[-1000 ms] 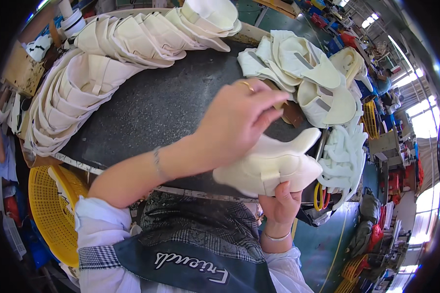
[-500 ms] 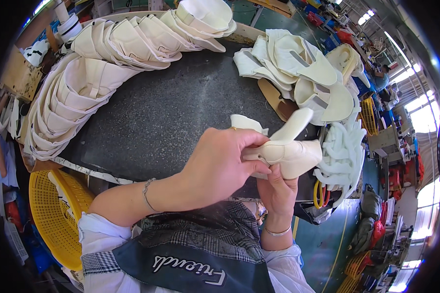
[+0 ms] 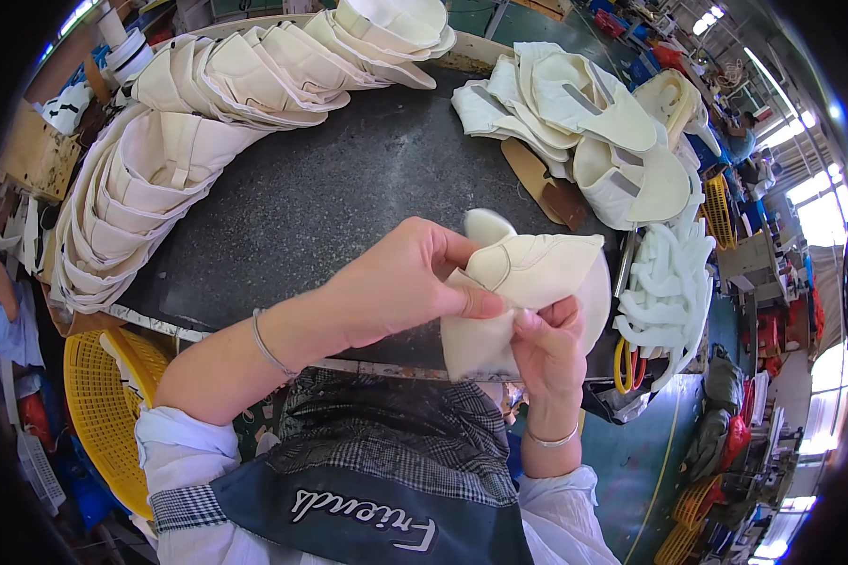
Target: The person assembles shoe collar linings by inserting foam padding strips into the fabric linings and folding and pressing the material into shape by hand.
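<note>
A cream shoe upper (image 3: 548, 262) with stitched seams is held above the near right part of the dark table. My left hand (image 3: 433, 273) pinches its left side between thumb and fingers. From the right and below, my right hand (image 3: 551, 347) grips the lower edge, thumb close to the left thumb. A rounded flap stands up behind the fingers and is slightly blurred. The upper's inside is mostly hidden.
Nested cream shoe uppers (image 3: 146, 198) curve along the table's left and far edges. At the right lie flatter white uppers (image 3: 584, 104), a tan and brown piece (image 3: 537, 184), white padded strips (image 3: 669, 282) and yellow-and-red handles (image 3: 622, 365). A yellow basket (image 3: 99, 395) stands lower left.
The upper has been turned and spread, so a broader face shows. Both hands have shifted their grip, and their thumbs are now closer together.
</note>
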A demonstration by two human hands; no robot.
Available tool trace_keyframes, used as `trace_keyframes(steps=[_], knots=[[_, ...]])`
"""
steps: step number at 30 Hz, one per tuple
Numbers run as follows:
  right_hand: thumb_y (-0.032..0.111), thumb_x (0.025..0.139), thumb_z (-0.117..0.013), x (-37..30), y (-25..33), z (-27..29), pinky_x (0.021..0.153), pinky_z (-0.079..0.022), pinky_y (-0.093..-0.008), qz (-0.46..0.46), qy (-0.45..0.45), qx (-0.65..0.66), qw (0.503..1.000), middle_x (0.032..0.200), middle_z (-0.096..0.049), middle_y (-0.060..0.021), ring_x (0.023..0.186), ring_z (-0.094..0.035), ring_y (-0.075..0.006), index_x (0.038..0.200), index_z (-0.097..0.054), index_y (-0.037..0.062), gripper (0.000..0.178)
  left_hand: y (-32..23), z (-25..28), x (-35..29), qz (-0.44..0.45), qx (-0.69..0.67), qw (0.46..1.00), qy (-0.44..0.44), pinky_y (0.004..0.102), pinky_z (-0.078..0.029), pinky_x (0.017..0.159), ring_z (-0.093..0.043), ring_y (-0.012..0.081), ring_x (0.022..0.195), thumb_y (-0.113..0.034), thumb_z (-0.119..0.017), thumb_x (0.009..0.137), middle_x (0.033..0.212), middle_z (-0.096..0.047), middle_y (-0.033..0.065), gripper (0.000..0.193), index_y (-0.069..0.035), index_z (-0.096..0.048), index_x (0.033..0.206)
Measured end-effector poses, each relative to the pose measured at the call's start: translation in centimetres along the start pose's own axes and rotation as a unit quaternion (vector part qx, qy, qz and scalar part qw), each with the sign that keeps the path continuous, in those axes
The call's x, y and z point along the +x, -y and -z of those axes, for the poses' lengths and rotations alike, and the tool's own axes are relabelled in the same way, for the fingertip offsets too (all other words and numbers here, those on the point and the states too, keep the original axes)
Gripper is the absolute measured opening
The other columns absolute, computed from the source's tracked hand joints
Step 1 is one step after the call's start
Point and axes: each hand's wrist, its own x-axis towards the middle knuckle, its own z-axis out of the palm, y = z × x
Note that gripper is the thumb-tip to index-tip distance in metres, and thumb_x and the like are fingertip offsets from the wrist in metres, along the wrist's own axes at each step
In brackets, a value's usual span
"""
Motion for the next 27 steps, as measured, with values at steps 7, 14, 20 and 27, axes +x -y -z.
trace_keyframes(steps=[7, 14, 20, 27], knots=[[-0.002, 0.078, -0.071, -0.3, 0.8, -0.8, 0.088, -0.053, -0.04, 0.019, -0.052, -0.181, 0.982, 0.111, -0.064, -0.0197, 0.104, -0.064, -0.0259, 0.117, -0.053, -0.0096, 0.044, -0.9, -1.5, -0.1, -0.068, 0.23, 0.97, -0.051, 0.024, -0.05, 0.07, -0.066, 0.0122, 0.079, -0.006, -0.079, 0.074, 0.086, -0.07, 0.005, 0.029, 0.001, -0.069, 0.1], [0.033, 0.098, -0.046, -0.7, 3.4, 2.5, 0.111, -0.031, -0.0476, -0.037, 0.041, 0.17, 0.984, 0.142, -0.042, -0.0197, 0.132, -0.041, -0.0334, 0.139, -0.032, -0.007, 0.058, 0.5, 0.2, 0.4, -0.427, 0.643, 0.636, -0.004, 0.0375, -0.055, 0.075, -0.066, 0.0328, 0.084, -0.001, -0.069, 0.065, 0.089, -0.066, 0.0117, 0.026, -0.003, -0.064, 0.09], [0.021, 0.098, -0.045, -0.1, 3.4, 1.2, 0.11, -0.032, -0.0479, -0.007, 0.013, 0.209, 0.978, 0.141, -0.042, -0.0195, 0.131, -0.042, -0.0333, 0.141, -0.03, -0.0051, 0.052, 0.3, 0.4, 1.0, -0.004, 0.377, 0.849, 0.369, 0.0373, -0.051, 0.072, -0.066, 0.0321, 0.083, -0.005, -0.065, 0.077, 0.087, -0.066, 0.0148, 0.016, 0.001, -0.063, 0.092], [0.012, 0.095, -0.047, -0.7, 2.0, 1.1, 0.107, -0.036, -0.0488, 0.031, 0.041, 0.218, 0.975, 0.14, -0.042, -0.0221, 0.128, -0.045, -0.0345, 0.144, -0.023, -0.0044, 0.056, -0.1, 1.0, 0.9, -0.124, 0.67, 0.721, 0.123, 0.035, -0.052, 0.075, -0.067, 0.0291, 0.085, -0.007, -0.07, 0.078, 0.093, -0.068, 0.0166, 0.062, -0.002, -0.04, 0.133]])
